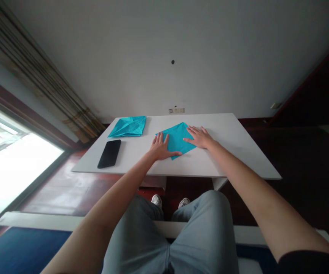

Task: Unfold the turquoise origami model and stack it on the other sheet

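A flat sheet of turquoise paper [178, 137] lies turned cornerwise on the white table [216, 127]. My left hand [161, 147] rests on its left edge, fingers spread, with the thumb reaching along the near corner. On the right edge lies my right hand [199, 137], its fingers apart and flat on the paper. Neither hand grips anything. The paper's left and right corners are partly covered by the hands.
Creased turquoise paper [128, 126] lies at the table's back left. A black phone [109, 153] sits nearer the front left edge. Behind the table stands a grey wall with sockets [176, 110]. A curtain and window are on the left.
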`<move>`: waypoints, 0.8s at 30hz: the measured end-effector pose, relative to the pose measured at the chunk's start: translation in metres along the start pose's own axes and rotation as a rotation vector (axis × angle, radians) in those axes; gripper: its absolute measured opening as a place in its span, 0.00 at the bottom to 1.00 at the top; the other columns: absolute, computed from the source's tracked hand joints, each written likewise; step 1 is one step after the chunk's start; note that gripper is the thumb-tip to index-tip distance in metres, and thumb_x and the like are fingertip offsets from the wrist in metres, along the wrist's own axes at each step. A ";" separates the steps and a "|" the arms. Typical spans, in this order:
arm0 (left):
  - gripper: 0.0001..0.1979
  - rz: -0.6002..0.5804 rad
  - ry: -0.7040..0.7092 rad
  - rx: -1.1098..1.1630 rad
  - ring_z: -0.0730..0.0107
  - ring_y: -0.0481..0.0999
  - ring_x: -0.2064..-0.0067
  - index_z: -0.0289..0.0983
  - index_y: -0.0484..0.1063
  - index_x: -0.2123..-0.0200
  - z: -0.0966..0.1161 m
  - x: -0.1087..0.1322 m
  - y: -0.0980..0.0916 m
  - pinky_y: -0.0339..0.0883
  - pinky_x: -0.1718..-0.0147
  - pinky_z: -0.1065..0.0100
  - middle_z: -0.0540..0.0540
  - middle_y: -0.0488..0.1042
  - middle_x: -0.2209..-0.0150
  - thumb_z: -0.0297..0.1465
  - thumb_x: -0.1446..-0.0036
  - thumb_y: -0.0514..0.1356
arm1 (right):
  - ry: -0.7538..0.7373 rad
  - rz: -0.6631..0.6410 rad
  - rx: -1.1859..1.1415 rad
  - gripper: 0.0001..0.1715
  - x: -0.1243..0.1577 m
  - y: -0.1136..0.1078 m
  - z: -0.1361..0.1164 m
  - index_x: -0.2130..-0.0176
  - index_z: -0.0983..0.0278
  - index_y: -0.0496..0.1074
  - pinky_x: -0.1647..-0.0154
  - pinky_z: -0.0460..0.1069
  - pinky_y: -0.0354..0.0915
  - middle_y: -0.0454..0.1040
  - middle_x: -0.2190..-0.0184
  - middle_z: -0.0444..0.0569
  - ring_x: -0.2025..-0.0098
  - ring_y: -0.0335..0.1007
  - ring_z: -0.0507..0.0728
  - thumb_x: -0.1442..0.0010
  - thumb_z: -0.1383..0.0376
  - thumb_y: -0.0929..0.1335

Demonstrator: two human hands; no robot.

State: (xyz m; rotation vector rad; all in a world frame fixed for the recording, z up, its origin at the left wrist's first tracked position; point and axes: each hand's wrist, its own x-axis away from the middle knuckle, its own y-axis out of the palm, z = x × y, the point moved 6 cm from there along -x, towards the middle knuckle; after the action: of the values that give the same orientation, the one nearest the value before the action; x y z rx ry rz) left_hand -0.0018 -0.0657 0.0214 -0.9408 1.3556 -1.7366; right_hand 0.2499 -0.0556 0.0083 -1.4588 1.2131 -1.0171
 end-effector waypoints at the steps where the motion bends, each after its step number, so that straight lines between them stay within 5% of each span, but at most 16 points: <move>1: 0.80 0.004 -0.017 0.007 0.31 0.31 0.07 0.25 0.41 0.08 -0.003 0.002 -0.001 0.34 0.10 0.40 0.20 0.32 0.09 0.79 0.39 0.63 | 0.015 -0.012 0.005 0.59 0.013 -0.002 0.007 0.08 0.64 0.50 0.06 0.71 0.31 0.45 0.07 0.57 0.05 0.39 0.68 0.19 0.34 0.58; 7: 0.79 0.056 -0.044 0.043 0.36 0.34 0.06 0.22 0.41 0.09 -0.027 0.025 -0.001 0.33 0.10 0.42 0.22 0.35 0.09 0.78 0.38 0.61 | 0.162 -0.029 0.020 0.54 0.075 -0.009 0.025 0.08 0.63 0.46 0.06 0.72 0.32 0.43 0.07 0.51 0.05 0.37 0.67 0.17 0.39 0.53; 15: 0.68 0.192 -0.037 0.151 0.36 0.42 0.07 0.23 0.48 0.10 -0.029 0.052 0.010 0.37 0.10 0.43 0.23 0.44 0.09 0.73 0.28 0.50 | 0.266 0.037 0.059 0.48 0.115 -0.001 -0.012 0.09 0.58 0.53 0.07 0.73 0.44 0.47 0.07 0.55 0.06 0.43 0.69 0.15 0.44 0.54; 24: 0.58 0.211 -0.078 0.168 0.33 0.45 0.08 0.22 0.53 0.12 -0.030 0.073 0.011 0.41 0.11 0.40 0.21 0.50 0.10 0.63 0.24 0.54 | 0.298 0.053 0.030 0.45 0.140 0.005 -0.046 0.11 0.60 0.58 0.07 0.74 0.45 0.48 0.07 0.58 0.06 0.44 0.69 0.15 0.45 0.56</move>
State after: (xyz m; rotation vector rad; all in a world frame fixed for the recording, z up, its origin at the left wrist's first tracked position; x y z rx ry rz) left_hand -0.0607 -0.1179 0.0138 -0.7362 1.1928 -1.6082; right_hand 0.2270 -0.2009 0.0166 -1.2754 1.4324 -1.2421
